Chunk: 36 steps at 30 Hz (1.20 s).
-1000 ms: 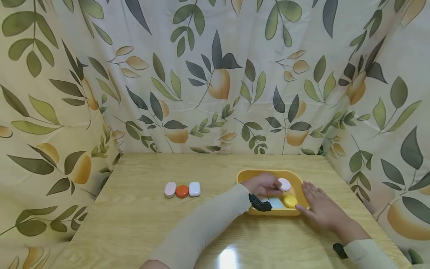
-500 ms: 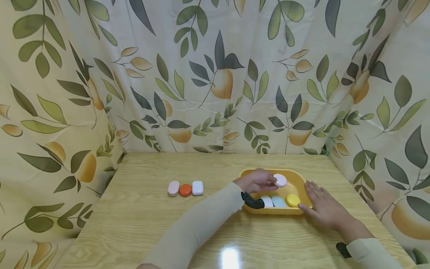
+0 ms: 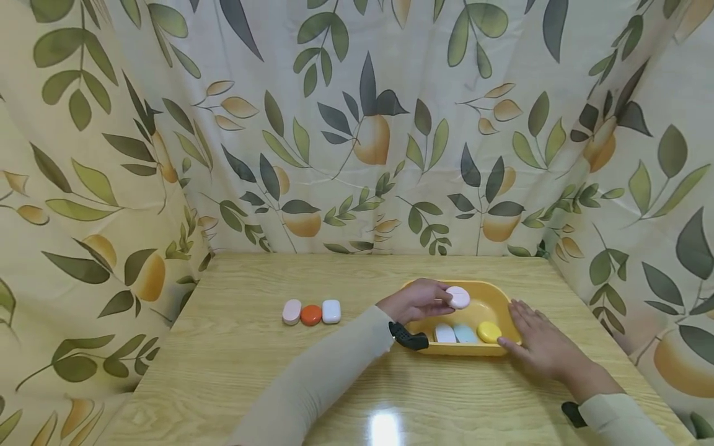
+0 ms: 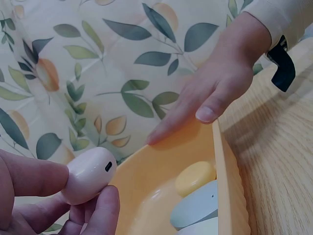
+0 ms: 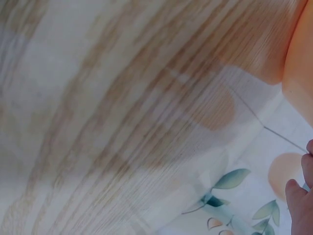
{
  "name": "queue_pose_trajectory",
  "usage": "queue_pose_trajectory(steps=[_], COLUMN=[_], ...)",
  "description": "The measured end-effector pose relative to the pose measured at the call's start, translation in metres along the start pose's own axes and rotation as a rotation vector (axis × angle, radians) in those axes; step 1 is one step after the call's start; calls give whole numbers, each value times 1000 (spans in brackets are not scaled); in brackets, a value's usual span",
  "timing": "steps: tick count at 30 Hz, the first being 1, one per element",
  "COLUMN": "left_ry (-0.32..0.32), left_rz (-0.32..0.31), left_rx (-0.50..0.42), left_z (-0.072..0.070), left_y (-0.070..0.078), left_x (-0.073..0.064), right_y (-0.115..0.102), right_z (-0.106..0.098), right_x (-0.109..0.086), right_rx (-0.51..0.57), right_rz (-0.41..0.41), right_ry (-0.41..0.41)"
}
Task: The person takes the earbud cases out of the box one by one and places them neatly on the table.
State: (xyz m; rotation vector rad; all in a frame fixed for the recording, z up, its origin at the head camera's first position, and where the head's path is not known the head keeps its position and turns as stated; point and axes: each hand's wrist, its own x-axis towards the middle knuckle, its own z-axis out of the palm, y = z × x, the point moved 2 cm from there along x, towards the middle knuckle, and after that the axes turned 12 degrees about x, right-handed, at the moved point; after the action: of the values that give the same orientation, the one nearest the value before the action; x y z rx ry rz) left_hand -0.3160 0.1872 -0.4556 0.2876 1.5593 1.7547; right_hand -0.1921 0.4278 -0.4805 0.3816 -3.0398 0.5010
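over the twelve o'clock part of the yellow tray point(image 3: 463, 350), the left hand point(image 3: 414, 301) pinches a round pink case point(image 3: 460, 297) in its fingertips; the grip is narrow, just the case's width, and a small dark slot point(image 4: 108, 167) shows in the left wrist view. the right hand point(image 3: 542, 347) lies with straight fingers against the tray's three o'clock end, thumb at four, seemingly steadying it. low inside, a white case point(image 3: 445, 333) sits at seven, a pale blue case point(image 3: 465, 333) at six and a yellow case point(image 3: 489, 332) at four. well apart at nine o'clock, an oval pink case point(image 3: 292, 311), a red case point(image 3: 311, 314) and a squarish white case point(image 3: 331, 311) form a close row on the table point(image 3: 223, 371). the step in hand looks like a transfer of the round pink case; whether into the tray or out, this moment does not settle. the next move, i judge, calls for a firm pinch on that smooth shell and either clearance over the rim or a gentle lowering.
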Motion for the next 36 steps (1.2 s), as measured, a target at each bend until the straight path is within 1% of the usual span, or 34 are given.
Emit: queue_pose_trajectory(steps=[6,13,20,28,36], left_ry=[-5,10,30,34,43], left_rz=[24,49,37,47,54], left_rx=[24,31,35,23,48], left_z=[-10,-24,-37,-53,-71], left_y=[-3,-1,0,1,-2], left_x=[-4,-9,-18,-30,-38], right_y=[0,0,-1,-1,0], right_z=[2,2,3,1,0], right_x=[-2,-2,-2,-2,0], right_rx=[14,29,24,16,23], right_rz=[6,-1,-27,-30,-30], right_ry=[-7,4,10,17,22])
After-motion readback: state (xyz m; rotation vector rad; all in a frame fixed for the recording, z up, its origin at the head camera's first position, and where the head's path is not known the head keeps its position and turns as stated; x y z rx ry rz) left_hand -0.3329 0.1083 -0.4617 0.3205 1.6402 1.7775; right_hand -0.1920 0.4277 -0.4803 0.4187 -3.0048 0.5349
